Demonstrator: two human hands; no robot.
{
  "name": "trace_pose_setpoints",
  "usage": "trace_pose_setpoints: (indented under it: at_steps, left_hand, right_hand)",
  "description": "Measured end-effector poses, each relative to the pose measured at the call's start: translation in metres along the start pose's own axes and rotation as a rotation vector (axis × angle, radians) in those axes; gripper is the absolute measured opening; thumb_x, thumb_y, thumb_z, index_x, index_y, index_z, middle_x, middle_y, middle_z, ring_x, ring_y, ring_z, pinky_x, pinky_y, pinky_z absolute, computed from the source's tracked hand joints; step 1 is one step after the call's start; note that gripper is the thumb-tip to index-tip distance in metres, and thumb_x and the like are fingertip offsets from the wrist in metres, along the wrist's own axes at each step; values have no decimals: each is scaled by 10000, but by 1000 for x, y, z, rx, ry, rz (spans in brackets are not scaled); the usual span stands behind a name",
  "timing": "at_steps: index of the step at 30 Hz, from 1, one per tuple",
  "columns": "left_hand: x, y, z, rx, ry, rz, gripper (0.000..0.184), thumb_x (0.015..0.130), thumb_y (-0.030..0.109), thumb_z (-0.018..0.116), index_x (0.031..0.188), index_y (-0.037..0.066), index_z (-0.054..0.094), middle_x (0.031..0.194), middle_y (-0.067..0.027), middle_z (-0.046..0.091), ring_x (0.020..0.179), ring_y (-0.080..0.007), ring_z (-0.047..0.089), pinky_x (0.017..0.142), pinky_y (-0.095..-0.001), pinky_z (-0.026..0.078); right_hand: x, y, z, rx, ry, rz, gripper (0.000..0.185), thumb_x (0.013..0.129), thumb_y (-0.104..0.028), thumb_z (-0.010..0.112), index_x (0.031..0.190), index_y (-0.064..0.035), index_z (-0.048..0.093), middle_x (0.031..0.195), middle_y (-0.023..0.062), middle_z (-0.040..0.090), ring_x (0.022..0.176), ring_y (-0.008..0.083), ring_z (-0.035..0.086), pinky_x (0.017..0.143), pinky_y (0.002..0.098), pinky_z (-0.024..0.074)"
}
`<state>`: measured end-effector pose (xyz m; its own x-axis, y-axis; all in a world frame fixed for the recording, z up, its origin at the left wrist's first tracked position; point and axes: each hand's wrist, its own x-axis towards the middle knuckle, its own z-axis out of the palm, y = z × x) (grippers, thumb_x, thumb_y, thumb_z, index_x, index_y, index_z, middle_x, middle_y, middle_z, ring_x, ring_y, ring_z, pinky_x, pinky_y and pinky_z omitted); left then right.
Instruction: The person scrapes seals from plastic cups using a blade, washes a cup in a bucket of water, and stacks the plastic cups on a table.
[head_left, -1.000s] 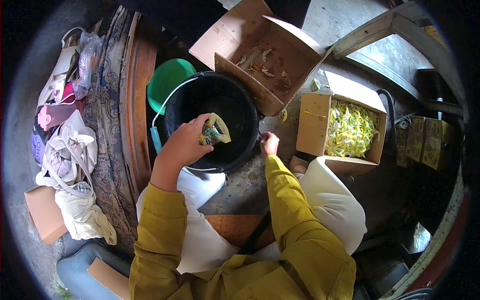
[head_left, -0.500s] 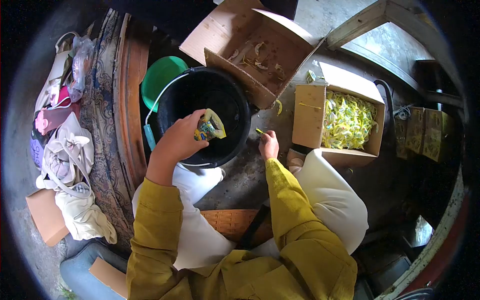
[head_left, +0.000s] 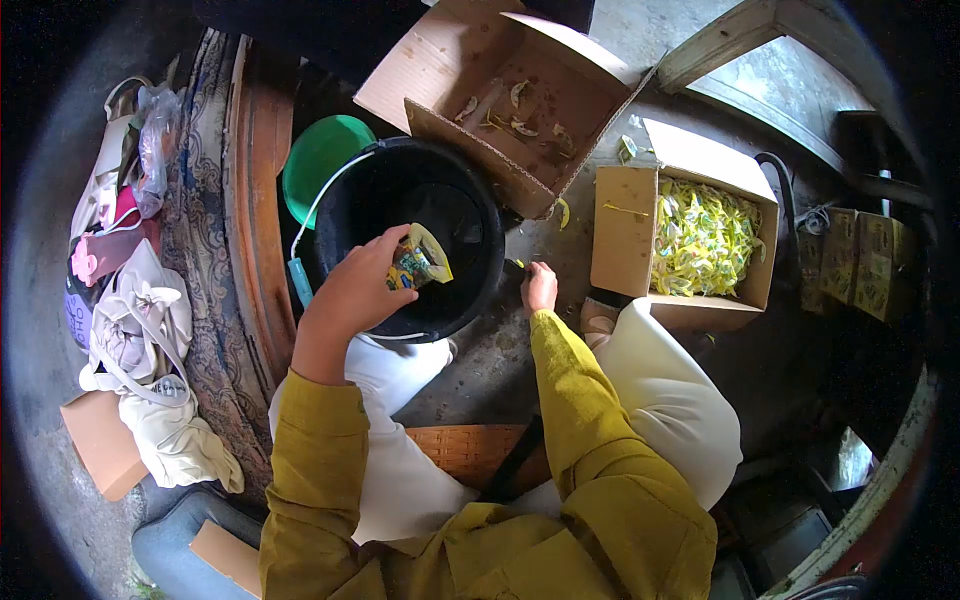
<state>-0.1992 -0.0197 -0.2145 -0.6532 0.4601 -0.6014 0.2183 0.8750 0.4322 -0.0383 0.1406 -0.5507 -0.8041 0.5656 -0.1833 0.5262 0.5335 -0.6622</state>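
Over the black bucket, my left hand grips a yellow, patterned packet whose top gapes open. To the right of the bucket, my right hand is closed, with a small dark and yellow item sticking out at its fingertips; I cannot make out what it is. A cardboard box filled with small yellow-green wrappers stands to the right of that hand.
An open cardboard box with a few scraps lies behind the bucket. A green basin sits left of it, beside a wooden edge. Bags lie at far left. Yellow boxes stand at far right.
Compared with one second ago, a small dark and yellow item now shows at my right fingertips, and that hand is slightly lower. My left hand still holds the packet over the bucket.
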Motion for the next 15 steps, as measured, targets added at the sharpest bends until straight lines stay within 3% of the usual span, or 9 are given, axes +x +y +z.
trace_pose_setpoints:
  at_steps: [11, 15]
  left_hand:
    - [-3, 5, -2, 19, 12, 15, 720, 636, 83, 711, 1256, 101, 344, 1112, -179, 523, 1052, -322, 496, 874, -357, 401]
    - [-1, -2, 2, -17, 34, 34, 686, 619, 109, 709, 1220, 96, 379, 1090, -158, 533, 994, -336, 505, 862, -388, 403]
  right_hand:
    - [38, 12, -30, 56, 325, 124, 128, 678, 9, 532, 795, 1, 585, 750, 179, 595, 721, 327, 580, 673, 373, 460]
    - [75, 18, -39, 112, 238, 81, 134, 687, 16, 539, 807, 5, 597, 743, 174, 606, 702, 296, 603, 663, 347, 471]
